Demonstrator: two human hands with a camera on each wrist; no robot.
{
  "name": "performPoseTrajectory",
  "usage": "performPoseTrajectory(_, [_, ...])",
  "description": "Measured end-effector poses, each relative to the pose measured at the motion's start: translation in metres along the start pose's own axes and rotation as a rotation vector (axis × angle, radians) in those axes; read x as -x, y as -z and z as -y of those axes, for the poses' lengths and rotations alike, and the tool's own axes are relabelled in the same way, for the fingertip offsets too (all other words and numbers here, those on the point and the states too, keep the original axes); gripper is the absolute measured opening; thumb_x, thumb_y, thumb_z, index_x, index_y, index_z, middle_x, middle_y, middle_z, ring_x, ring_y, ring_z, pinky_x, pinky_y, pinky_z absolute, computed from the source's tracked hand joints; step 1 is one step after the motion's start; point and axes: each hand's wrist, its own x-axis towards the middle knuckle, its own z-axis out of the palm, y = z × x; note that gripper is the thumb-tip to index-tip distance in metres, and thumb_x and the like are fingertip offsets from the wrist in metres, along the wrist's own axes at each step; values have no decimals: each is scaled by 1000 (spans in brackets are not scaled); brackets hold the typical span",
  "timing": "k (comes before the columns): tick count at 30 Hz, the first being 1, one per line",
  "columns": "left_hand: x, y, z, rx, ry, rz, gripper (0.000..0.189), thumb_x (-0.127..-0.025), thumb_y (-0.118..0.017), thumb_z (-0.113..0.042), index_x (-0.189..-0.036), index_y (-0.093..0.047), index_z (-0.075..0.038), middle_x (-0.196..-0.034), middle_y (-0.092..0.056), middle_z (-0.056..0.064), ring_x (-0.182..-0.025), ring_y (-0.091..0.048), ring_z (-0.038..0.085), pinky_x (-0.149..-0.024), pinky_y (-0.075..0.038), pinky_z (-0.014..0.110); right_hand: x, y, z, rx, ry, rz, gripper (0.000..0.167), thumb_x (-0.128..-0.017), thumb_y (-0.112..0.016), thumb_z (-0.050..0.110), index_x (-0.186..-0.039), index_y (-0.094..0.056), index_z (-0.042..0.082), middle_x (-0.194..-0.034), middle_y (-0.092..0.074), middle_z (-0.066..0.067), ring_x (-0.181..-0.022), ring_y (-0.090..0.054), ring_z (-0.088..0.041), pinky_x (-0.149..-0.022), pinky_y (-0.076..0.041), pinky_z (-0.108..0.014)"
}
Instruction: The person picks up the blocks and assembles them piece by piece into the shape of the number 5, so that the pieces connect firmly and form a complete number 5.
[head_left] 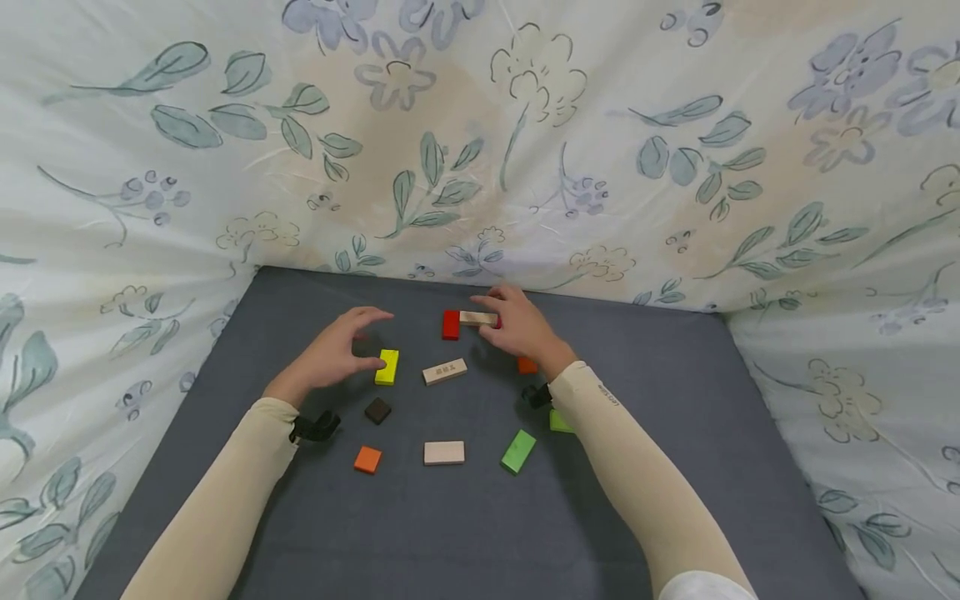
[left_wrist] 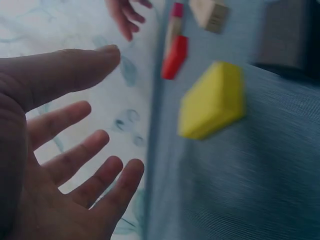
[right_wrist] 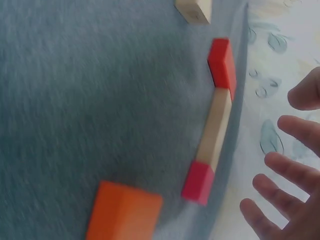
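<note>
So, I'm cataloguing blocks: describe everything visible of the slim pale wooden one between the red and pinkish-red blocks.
The slim pale wooden block is a rectangular bar of wood-like look. It lies on dark grey cloth near the floral fabric wall, one end against the bright red rectangular block, the other against the pinkish-red block. The right wrist view shows the right hand clear of it.

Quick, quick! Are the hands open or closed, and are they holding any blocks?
Left hand: open, holding nothing, near the yellow block.
Right hand: open, holding nothing, near the wooden block between two red ones.
</note>
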Motion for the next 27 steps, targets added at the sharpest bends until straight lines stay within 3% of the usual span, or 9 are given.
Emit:
performPoseTrajectory(5, [11, -14, 21, 22, -2, -5, 74, -95, -84, -4, -160, -49, -1, -163, -40, 27, -140, -51, 50, -109, -49, 61, -3, -10, 6, 61, 19, 50, 59, -103, -63, 29, -161, -56, 21, -155, -50, -13, -139, -45, -35, -113, -43, -55])
performPoseTrajectory(9, [13, -23, 29, 38, 11, -18, 74, -95, -84, -4, -159, -49, 0, -162, -42, 27, -141, -51, 48, -107, -52, 57, -5, -19, 9, 96, 20, 65, 60, -102, -63, 27, -161, -56, 21, -153, -52, -13, -134, -47, -34, -108, -47, -53])
performPoseTrajectory(27, [13, -32, 26, 15, 48, -15, 76, -90, -86, 3, -158, -51, 0, -163, -41, 25, -141, -52, 46, -107, -53, 54, -11, -36, 14, 238, 16, 78, 50, -107, -62, 27, -157, -61, 24, -145, -59, -9, -128, -50, -33, -104, -49, -55])
